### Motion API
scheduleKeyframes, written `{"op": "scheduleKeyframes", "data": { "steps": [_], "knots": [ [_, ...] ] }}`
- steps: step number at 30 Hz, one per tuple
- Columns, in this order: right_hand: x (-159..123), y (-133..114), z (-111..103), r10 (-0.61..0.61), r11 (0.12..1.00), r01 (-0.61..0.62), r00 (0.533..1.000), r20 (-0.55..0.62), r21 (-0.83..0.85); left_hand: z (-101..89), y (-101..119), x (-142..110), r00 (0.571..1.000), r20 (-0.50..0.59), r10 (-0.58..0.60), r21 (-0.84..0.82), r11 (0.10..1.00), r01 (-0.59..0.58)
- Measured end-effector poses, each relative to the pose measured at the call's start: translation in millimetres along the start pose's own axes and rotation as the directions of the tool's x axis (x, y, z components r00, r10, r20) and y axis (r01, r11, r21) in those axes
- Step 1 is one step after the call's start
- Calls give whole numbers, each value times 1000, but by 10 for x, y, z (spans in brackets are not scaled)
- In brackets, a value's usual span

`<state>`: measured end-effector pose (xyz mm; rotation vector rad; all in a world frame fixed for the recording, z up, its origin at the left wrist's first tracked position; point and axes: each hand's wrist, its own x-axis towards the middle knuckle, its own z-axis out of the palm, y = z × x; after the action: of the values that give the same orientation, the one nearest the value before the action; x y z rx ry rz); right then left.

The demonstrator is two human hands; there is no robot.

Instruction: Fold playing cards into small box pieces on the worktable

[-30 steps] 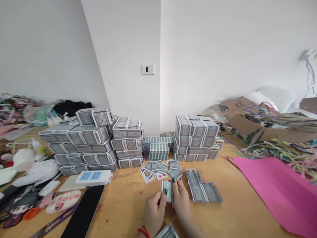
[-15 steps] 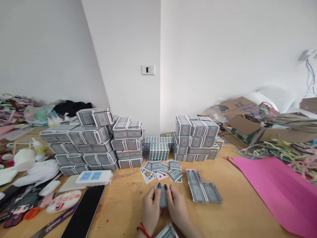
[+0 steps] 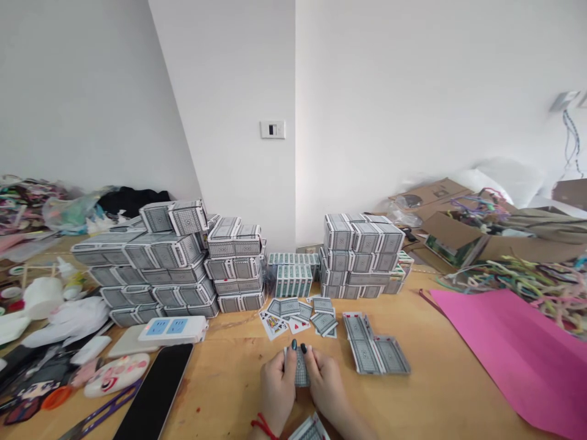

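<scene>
Between my left hand point(image 3: 277, 379) and my right hand point(image 3: 326, 380) is a playing card point(image 3: 300, 370), back side up; whether it is one card or several I cannot tell. Both thumbs press on it from above, and the curled fingers are hidden underneath. Below my wrists, partly cut off by the frame, lie more grey-backed cards point(image 3: 310, 430). Just beyond my hands is a loose spread of cards point(image 3: 290, 307), some face up. To the right, an open structure of joined cards point(image 3: 367, 351) rests on the table, its walls raised.
Stacked card blocks stand at left point(image 3: 169, 250), centre left point(image 3: 236, 266) and right point(image 3: 362, 253), with card packs point(image 3: 293, 280) between. A phone point(image 3: 156, 391), scissors point(image 3: 103, 409) and a power strip point(image 3: 173, 329) lie left. Pink paper point(image 3: 509, 360) and cardboard boxes point(image 3: 518, 249) occupy the right.
Both hands still hold the card, with only slight shifts of the fingers and thumbs. The whole view has moved a little; the things on the table stay in place.
</scene>
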<state>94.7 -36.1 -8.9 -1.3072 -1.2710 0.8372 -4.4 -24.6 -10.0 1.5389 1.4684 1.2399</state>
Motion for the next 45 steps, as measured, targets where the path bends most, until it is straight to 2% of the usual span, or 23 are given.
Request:
{"op": "scheduleKeyframes", "data": {
  "steps": [7,12,15,18,21,23,26,29,32,36,40,42,45],
  "knots": [
    [76,-6,-21,120,945,-148,987,110,293,-28,70,56,987,67,-144,-242,958,156],
    [123,59,-38,160,929,-163,986,35,333,-28,95,65,994,63,-92,-317,942,108],
    [124,90,-39,175,929,-170,984,16,328,-29,63,69,995,71,-73,-275,957,90],
    [107,96,-68,91,974,-83,995,-28,211,-49,30,87,995,60,-86,-201,975,96],
    [99,76,-141,-102,992,90,984,-144,-90,-84,1,119,997,6,-80,-143,986,80],
    [107,61,-193,-252,934,204,959,-133,-293,-109,-16,142,998,-33,-57,-105,993,53],
    [129,79,-230,-376,803,324,926,-5,-500,-142,-28,170,998,-59,-26,-61,998,22],
    [139,156,-210,-364,689,301,930,43,-659,-168,-35,190,998,-60,-29,-20,999,28],
    [130,216,-181,-267,620,223,961,64,-752,-179,-68,209,994,-102,-35,30,999,38],
    [117,148,-184,-151,592,206,978,143,-779,-169,-159,237,979,-202,-7,80,996,24],
    [117,25,-208,-115,604,188,982,148,-775,-157,-206,241,958,-283,41,137,991,-2],
    [118,11,-215,-119,617,182,983,138,-766,-158,-181,224,956,-270,110,219,974,-51],
    [121,63,-219,-133,622,157,987,94,-767,-155,-103,176,964,-129,232,390,906,-166]
  ]
}}
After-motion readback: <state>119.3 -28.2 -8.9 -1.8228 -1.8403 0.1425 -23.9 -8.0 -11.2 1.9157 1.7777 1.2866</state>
